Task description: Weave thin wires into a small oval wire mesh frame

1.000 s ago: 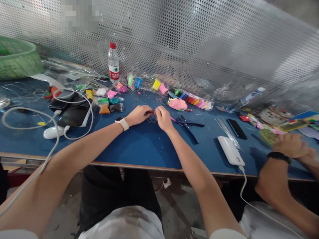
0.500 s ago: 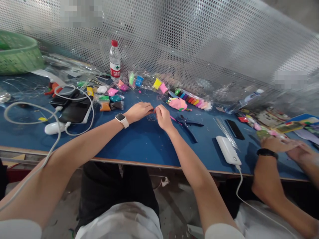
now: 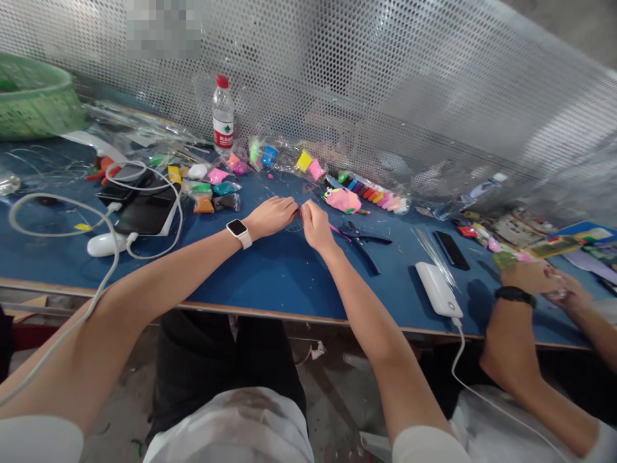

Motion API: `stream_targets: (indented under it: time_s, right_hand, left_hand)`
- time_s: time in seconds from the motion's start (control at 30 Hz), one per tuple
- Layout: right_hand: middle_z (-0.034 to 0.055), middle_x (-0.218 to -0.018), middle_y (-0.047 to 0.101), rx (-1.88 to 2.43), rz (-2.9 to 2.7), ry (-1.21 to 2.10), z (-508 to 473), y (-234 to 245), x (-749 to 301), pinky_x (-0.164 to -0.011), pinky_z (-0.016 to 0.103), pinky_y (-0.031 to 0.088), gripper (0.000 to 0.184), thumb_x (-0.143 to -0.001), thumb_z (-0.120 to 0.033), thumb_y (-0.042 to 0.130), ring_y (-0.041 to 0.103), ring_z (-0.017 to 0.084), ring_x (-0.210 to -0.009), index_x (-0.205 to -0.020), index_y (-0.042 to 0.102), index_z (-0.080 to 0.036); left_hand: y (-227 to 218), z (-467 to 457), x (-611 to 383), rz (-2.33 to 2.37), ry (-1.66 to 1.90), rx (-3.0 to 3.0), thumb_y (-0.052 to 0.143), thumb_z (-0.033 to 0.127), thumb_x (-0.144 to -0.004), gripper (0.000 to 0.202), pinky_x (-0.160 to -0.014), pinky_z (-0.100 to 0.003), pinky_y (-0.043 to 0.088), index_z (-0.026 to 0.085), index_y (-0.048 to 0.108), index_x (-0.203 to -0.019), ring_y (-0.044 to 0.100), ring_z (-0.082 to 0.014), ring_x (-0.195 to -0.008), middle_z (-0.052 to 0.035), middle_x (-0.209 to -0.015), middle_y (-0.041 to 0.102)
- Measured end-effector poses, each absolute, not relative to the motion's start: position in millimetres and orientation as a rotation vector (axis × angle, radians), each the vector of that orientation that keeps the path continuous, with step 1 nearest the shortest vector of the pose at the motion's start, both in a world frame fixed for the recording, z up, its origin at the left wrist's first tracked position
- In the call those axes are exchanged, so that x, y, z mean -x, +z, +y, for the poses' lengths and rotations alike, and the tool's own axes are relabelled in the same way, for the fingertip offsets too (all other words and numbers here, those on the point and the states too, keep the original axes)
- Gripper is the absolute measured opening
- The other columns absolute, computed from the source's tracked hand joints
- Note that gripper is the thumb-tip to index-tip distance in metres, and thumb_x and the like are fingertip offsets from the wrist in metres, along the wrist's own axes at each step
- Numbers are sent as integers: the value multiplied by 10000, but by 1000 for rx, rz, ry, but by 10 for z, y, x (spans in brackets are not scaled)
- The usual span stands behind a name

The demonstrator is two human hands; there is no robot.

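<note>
Over the middle of the blue table, my left hand (image 3: pixel 274 215) and my right hand (image 3: pixel 315 225) meet at the fingertips, both pinched closed. A small dark bit shows between them, too small to name. Just below the fingertips a thin wire loop (image 3: pixel 292 226) is faintly visible; whether it is joined to what I hold, I cannot tell. Close to the right of my right hand lie dark-handled pliers (image 3: pixel 364 241). Behind them rests a pink clay figure (image 3: pixel 343 200) with yellow-green and orange bits. My left wrist wears a white watch (image 3: pixel 237 227).
Bagged coloured clay (image 3: pixel 270 156) and a water bottle (image 3: pixel 222 116) line the back by a perforated metal panel (image 3: pixel 357 83). Phones with cables (image 3: pixel 149 209) lie left. A white power bank (image 3: pixel 438 289) and a phone (image 3: pixel 452 249) lie right, near a co-worker's hands (image 3: pixel 530 278).
My hands stay pinched together in nearly the same place. The view has shifted slightly. At the right, the co-worker's hands have changed position a little.
</note>
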State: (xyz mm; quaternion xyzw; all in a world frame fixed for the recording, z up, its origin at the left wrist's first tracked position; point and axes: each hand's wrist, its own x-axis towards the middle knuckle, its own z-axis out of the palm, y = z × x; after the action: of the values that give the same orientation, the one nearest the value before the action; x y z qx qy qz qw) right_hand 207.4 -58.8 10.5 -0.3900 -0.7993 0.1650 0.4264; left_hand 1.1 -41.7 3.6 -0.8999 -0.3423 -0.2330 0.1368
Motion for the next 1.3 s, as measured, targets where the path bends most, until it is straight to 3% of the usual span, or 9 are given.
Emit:
stream_targets:
  time_s: [0.27,0.43,0.6,0.73,0.87,1.0,1.1,1.17,1.3]
  right_hand:
    - [11,-824,544,938,-2096,406,-600,153,-2101,-785,430,436,612,-1197,-785,229,543,235,-767,-888,433,-298]
    - [36,-884,576,934,-2142,390,-570,182,-2148,-848,448,500,579,-1212,-740,225,578,253,-834,-916,457,-300]
    - [98,-1074,639,969,-2171,291,-568,193,-2160,-962,472,567,546,-1226,-676,212,640,281,-999,-966,505,-296]
    - [119,-1199,645,993,-2205,263,-595,204,-2170,-952,449,569,500,-1237,-621,255,639,276,-1029,-1031,561,-283]
    - [114,-1194,647,978,-2216,274,-595,205,-2190,-950,437,563,485,-1236,-614,277,648,278,-1053,-1053,578,-281]
    - [106,-1089,639,1001,-2141,251,-567,169,-2166,-977,476,562,489,-1238,-589,243,638,292,-1010,-987,534,-287]
    - [115,-1075,650,1055,-2098,225,-551,136,-2131,-971,499,559,463,-1241,-557,255,630,300,-980,-981,525,-285]
    - [123,-1088,658,1079,-2095,210,-551,120,-2114,-951,499,555,448,-1243,-538,265,635,305,-975,-996,536,-281]
    - [119,-1103,658,1103,-2130,149,-566,101,-2106,-862,462,517,424,-1246,-512,267,628,293,-908,-1025,541,-276]
  left_hand:
    - [-59,-396,-51,-1157,-1159,2802,432,217,-1177,245,-810,-370,527,182,660,-1091,677,-240,-900,-132,-1081,722]
    - [-20,-408,-104,-1272,-1506,2836,506,194,-1121,210,-835,-343,523,208,615,-942,633,-194,-852,-66,-940,701]
    - [8,-448,-196,-1557,-1794,2853,516,198,-1100,245,-705,-279,471,213,604,-873,547,-143,-700,0,-752,632]
    - [-14,-446,-268,-1787,-2155,2852,545,176,-1064,272,-621,-269,441,208,594,-798,521,-129,-639,-5,-700,595]
    - [-36,-430,-280,-1907,-2426,2931,583,173,-1033,237,-601,-271,458,198,614,-799,537,-124,-628,-21,-726,605]
    - [-45,-429,-237,-1813,-2181,2922,606,230,-1063,227,-621,-267,494,194,665,-846,580,-128,-636,-28,-735,661]
    - [-30,-456,-191,-1621,-1921,2712,687,216,-1017,73,-729,-290,556,181,749,-1001,652,-136,-719,-55,-908,777]
    - [-13,-478,-164,-1454,-1749,2641,707,172,-982,98,-807,-317,582,180,777,-1050,674,-146,-772,-73,-1019,804]
    - [0,-491,-122,-1312,-1493,2637,650,170,-1035,160,-841,-359,593,171,809,-1019,692,-185,-804,-102,-1016,798]
